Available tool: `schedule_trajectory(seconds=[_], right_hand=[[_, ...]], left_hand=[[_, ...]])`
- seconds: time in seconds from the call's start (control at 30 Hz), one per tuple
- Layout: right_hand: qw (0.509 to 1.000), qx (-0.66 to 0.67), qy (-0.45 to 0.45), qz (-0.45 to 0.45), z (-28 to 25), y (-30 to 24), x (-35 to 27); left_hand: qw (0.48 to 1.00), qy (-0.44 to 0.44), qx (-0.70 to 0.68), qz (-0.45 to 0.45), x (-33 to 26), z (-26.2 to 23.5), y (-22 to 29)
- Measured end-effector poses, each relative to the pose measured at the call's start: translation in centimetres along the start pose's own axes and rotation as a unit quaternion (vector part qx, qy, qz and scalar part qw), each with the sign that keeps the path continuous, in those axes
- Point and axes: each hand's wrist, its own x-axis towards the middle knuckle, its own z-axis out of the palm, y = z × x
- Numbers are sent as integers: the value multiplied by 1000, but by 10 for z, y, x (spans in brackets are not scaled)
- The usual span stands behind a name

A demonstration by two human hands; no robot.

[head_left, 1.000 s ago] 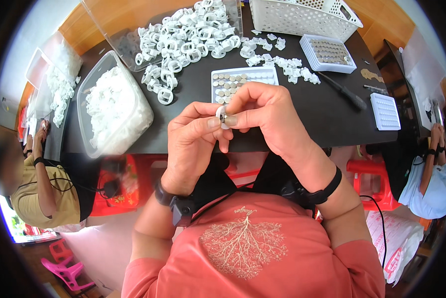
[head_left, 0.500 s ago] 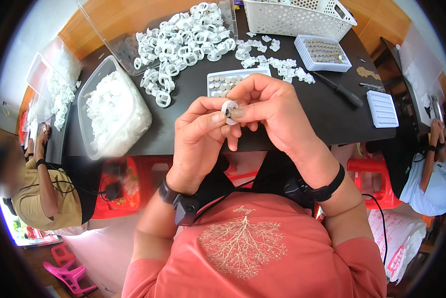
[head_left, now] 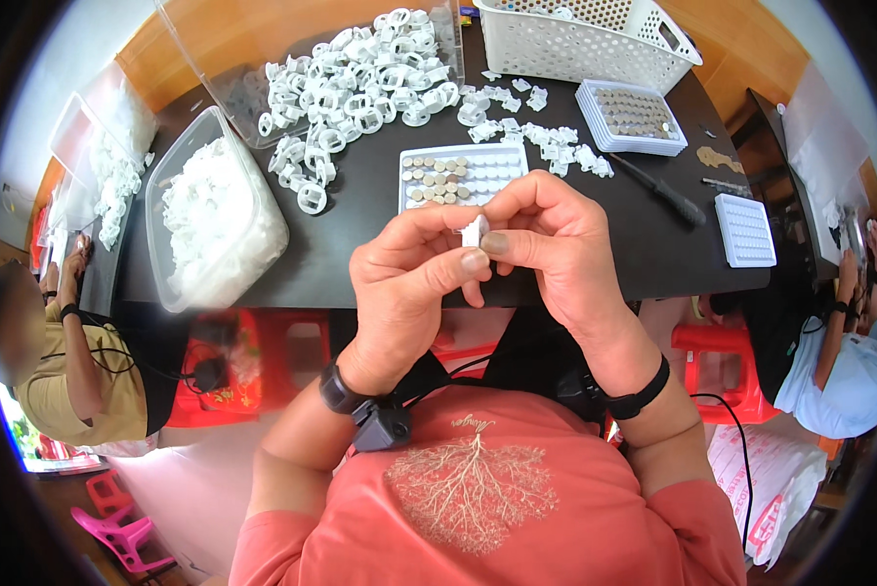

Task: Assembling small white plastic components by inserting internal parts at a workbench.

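A small white plastic part (head_left: 473, 232) is pinched between the fingertips of both my hands, above the table's near edge. My left hand (head_left: 406, 269) grips it between thumb and forefinger from the left. My right hand (head_left: 561, 244) presses thumb and forefinger against its right side. Fingers hide much of the part. Just beyond them lies a white slotted tray (head_left: 502, 168), with round, flat metallic pieces (head_left: 438, 181) in its left portion. Loose white ring-shaped parts (head_left: 360, 88) are heaped farther back, partly in a tipped clear bin.
A clear tub (head_left: 219, 210) of white pieces stands left. Small white clips (head_left: 561, 142) lie beyond my right hand. Farther right are stacked trays (head_left: 631, 117), a screwdriver (head_left: 668, 193), another tray (head_left: 746, 230) and a perforated basket (head_left: 595, 44). People sit at both sides.
The white part has turned from showing its round face to a narrower side. My hands have shifted slightly, still pinching it, and more of the tray shows behind them.
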Motion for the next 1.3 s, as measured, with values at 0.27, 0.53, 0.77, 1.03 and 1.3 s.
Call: schedule_trajectory(seconds=[0.27, 0.53, 0.77, 1.03, 1.3], right_hand=[[1000, 17, 8, -14, -1, 6, -5], [995, 87, 5, 40, 0, 7, -3], [992, 114, 35, 45, 5, 8, -6], [989, 124, 53, 61, 8, 1, -10], [990, -108, 89, 32, 6, -17, -4]], left_hand=[[1000, 18, 5, -15, -4, 2, -3], [999, 37, -14, -25, -5, 3, -5], [1000, 25, -7, -9, -4, 3, -7], [999, 14, 23, 19, -3, 1, -11], [1000, 23, -18, 9, 2, -3, -13]])
